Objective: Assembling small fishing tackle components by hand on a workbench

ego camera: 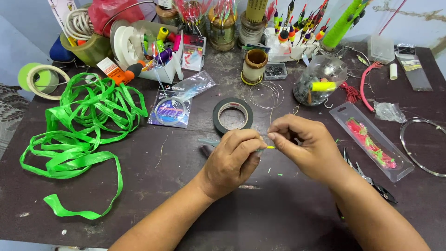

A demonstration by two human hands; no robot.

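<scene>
Fingertips of both hands meet over the middle of the dark table [278,209], and that pinch is where I take my bearings. My left hand [231,160] is closed, thumb and forefinger pressed together on the near end of a thin yellow-green tube [268,147]; my right hand [302,144] is closed too, its thumb and forefinger nipping something at the tube's other end, too fine for me to make out, possibly a line. The tube sits between the two pinches, lifted just clear of the tabletop, its long axis running nearly level from left to right, its yellow tip pointing toward the right-hand fingers.

I judge this to be a threading or sleeving step: a fine strand being fed into or through the tube. The next move, as I read it, calls for a steady left pinch and a small, straight push along that axis, with no twisting.

Just beyond the pinch lies a black tape roll [232,115], flat. To the right of it, a clear packet of red and green lures [371,139]; nearer, below the right wrist, pliers [371,179]. Well off to the left sprawls loose green ribbon [79,125].
</scene>
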